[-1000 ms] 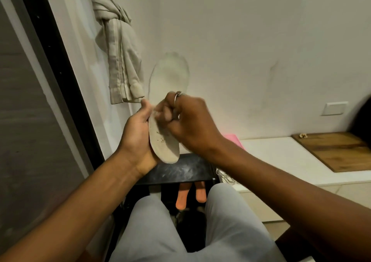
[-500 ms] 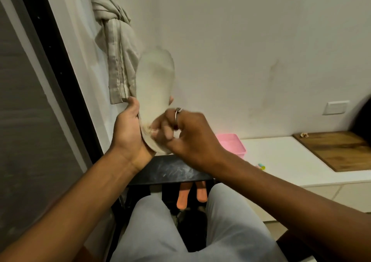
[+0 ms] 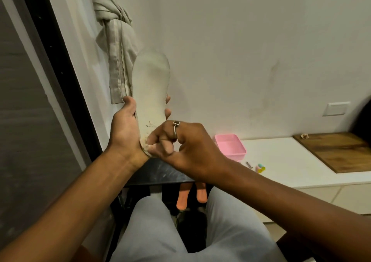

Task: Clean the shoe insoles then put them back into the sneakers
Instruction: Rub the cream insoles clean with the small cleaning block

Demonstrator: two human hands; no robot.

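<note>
Insole (image 3: pixel 149 85) stands upright in front of the wall, toe end up, beside the knotted curtain (image 3: pixel 114 41). The left hand (image 3: pixel 124 133) is clamped round its lower half, thumb on one edge and fingertips showing past the other. The right hand (image 3: pixel 186 149), curled tight, pinches at the heel end just beside the left palm. A second ago the right hand worked at the insole's middle; it has since slid down to the heel, while the insole has swung slightly left and now shows a face with small print. That suggests the cleaning has reached the heel and is probably not finished. The sneakers cannot be made out, so refitting looks some way off. A pink tray (image 3: pixel 230 147) sits on the desk (image 3: pixel 291 157), well apart.
</note>
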